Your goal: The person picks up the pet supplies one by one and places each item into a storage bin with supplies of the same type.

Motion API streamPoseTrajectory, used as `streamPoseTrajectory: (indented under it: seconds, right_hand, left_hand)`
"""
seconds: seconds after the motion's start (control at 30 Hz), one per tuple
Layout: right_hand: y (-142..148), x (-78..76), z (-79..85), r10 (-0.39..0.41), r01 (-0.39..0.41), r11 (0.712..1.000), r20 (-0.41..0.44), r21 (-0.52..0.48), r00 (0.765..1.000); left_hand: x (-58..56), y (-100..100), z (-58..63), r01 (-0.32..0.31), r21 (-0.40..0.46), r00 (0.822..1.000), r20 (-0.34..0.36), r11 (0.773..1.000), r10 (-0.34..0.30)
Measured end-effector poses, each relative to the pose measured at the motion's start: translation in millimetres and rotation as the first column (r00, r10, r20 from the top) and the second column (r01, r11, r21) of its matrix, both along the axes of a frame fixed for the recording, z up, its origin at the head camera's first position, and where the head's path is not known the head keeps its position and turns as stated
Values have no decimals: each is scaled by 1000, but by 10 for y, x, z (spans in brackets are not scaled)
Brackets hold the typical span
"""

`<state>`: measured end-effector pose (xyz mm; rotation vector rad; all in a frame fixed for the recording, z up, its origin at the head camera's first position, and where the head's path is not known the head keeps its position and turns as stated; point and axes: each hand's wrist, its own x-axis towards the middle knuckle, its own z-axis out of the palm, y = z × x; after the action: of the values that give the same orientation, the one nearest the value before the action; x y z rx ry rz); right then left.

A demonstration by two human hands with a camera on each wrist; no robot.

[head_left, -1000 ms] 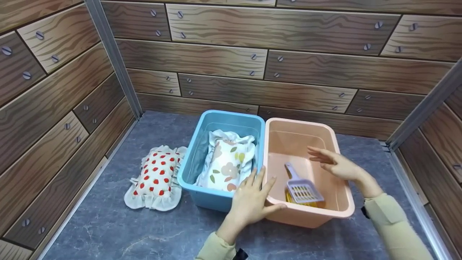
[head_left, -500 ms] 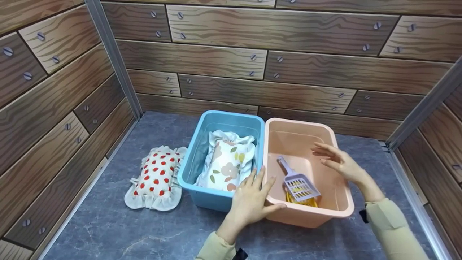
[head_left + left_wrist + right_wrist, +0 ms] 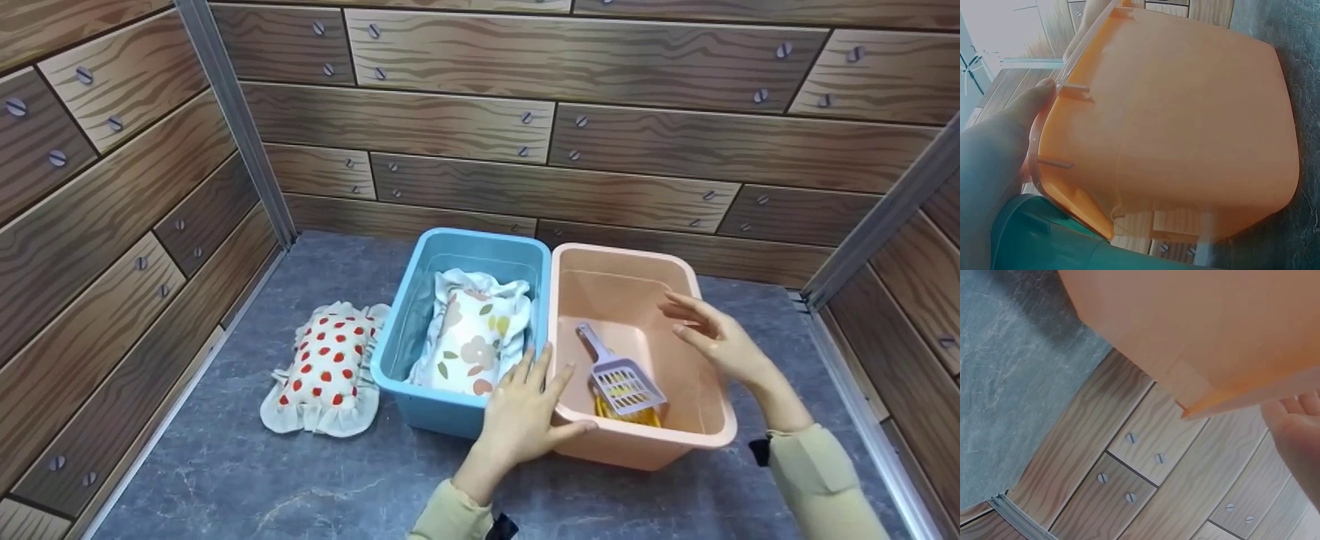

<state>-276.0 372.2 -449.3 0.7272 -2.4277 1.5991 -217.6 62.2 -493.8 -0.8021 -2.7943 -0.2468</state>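
In the head view my left hand (image 3: 523, 411) rests with spread, straight fingers on the adjoining front rims of a blue bin (image 3: 386, 367) and a peach bin (image 3: 660, 262). My right hand (image 3: 720, 341) hovers by the peach bin's right rim, fingers loosely bent, holding nothing. Inside the peach bin a lilac slotted litter scoop (image 3: 596, 349) lies on top of a yellow item (image 3: 651, 417), mostly covered, its kind unclear. A frilled pillow with a flower print (image 3: 476, 322) lies in the blue bin. The left wrist view shows the peach bin's outer wall (image 3: 1185, 112).
A frilled pillow with a strawberry print (image 3: 326, 360) lies on the dark grey surface (image 3: 300, 487), left of the blue bin. Wood-print walls (image 3: 450, 120) enclose the back and both sides, with metal posts (image 3: 240, 120) at the corners.
The litter scoop has settled with its handle farther left, showing more of the yellow item. My right hand has drawn back slightly to the right. My left hand stays in place.
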Motion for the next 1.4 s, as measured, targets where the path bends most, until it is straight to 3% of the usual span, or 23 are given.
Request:
streamPoseTrajectory:
  seconds: [0.1, 0.23, 0.47, 0.67, 0.8, 0.9, 0.97, 1.03, 1.17, 1.27, 1.4]
  right_hand:
    - [-11, 22, 43, -49, 48, 998, 28, 51, 998]
    - [-10, 29, 72, -59, 55, 993, 41, 102, 997]
    - [-54, 137, 165, -86, 82, 987, 25, 135, 996]
    - [-148, 265, 239, -156, 156, 972, -13, 177, 988]
    - [-230, 358, 253, -213, 217, 954, -42, 208, 976]
    - [-298, 444, 261, -256, 267, 935, -77, 232, 964]
    - [-346, 515, 256, -282, 299, 923, -102, 242, 954]
    - [-396, 594, 237, -295, 317, 917, -122, 242, 948]
    - [-499, 747, 155, -320, 352, 908, -167, 225, 932]
    - [-579, 836, 95, -347, 392, 896, -220, 211, 912]
    - [-697, 925, 28, -343, 421, 877, -311, 231, 886]
  left_hand:
    - [-3, -1, 2, -3, 2, 1000, -20, 1000, 3]
    - [-6, 3, 2, -6, -2, 1000, -29, 1000, 6]
    - [12, 5, -4, -4, 1, 1000, -18, 1000, 4]
    - [22, 1, -7, -4, 18, 1000, -22, 1000, 5]
    - [24, -8, -13, 4, 56, 999, -53, 998, -1]
    - [18, -20, -28, 28, 119, 991, -132, 993, -12]
    - [17, -27, -45, 63, 184, 977, -211, 981, -23]
    - [9, -36, -67, 128, 274, 953, -299, 953, -42]
    - [-23, -62, -119, 303, 433, 890, -448, 849, -89]
    - [-50, -85, -139, 405, 471, 836, -538, 783, -109]
    - [-52, -135, -141, 481, 471, 776, -621, 740, -110]
